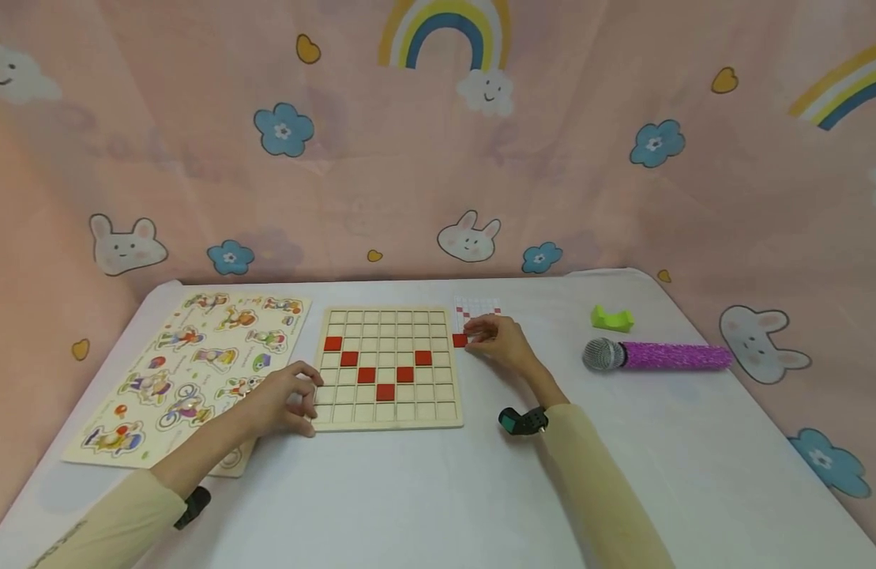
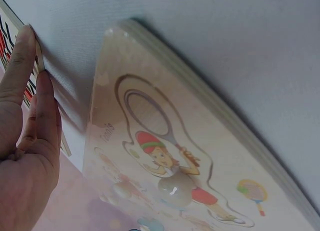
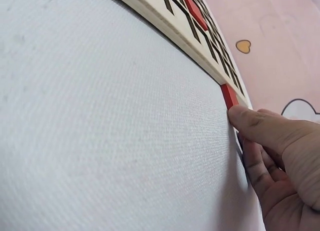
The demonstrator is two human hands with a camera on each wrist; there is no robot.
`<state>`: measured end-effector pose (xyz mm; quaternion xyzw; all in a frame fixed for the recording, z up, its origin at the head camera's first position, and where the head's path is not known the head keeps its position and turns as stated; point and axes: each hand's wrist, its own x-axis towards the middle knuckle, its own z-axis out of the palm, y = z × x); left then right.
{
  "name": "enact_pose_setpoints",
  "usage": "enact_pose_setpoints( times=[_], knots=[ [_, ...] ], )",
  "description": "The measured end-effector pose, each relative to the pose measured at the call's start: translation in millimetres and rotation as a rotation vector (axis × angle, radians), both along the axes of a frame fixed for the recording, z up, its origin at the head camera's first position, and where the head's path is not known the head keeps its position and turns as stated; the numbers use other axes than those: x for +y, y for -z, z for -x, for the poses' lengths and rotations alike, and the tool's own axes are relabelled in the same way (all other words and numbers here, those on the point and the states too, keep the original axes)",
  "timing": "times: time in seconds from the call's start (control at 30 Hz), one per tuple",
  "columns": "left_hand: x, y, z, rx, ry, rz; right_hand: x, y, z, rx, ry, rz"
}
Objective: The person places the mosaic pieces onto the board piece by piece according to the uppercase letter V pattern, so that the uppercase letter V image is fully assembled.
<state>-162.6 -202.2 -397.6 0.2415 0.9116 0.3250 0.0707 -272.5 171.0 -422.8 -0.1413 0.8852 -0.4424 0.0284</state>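
Note:
A wooden grid board (image 1: 381, 413) lies flat in the middle of the table, with several red square tiles set in a V. My left hand (image 1: 284, 399) holds its left edge, fingers curled and thumb near the lower corner. In the left wrist view the fingertips (image 2: 26, 38) meet the board's rim. My right hand (image 1: 501, 341) pinches a red tile (image 1: 460, 341) just off the board's right edge, seen also as a red tile (image 3: 230, 96) in the right wrist view. Partly under that hand is a small printed grid card (image 1: 478, 305) with red squares.
On the left lies a wooden picture puzzle board (image 1: 231, 379) with sports figures, partly behind my left forearm. To the right are a purple glitter microphone (image 1: 672, 356) and a bright green stand (image 1: 612, 318). A pink patterned cloth (image 1: 381, 190) hangs behind the white table (image 1: 409, 498).

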Motion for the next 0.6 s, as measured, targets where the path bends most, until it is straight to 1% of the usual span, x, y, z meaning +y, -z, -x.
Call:
enact_pose_setpoints(
  times=[0.27,0.4,0.6],
  knots=[
    [2.0,-1.4,-0.9,-0.005,-0.012,0.007,5.2,-5.4,-4.1,0.002,-0.006,-0.001],
    [1.7,-1.3,-0.8,0.002,-0.017,0.017,10.7,-7.8,-4.5,-0.020,0.001,0.018],
    [1.5,0.9,0.2,-0.013,-0.029,0.020,16.3,-9.4,-4.6,-0.069,0.024,0.048]
  ],
)
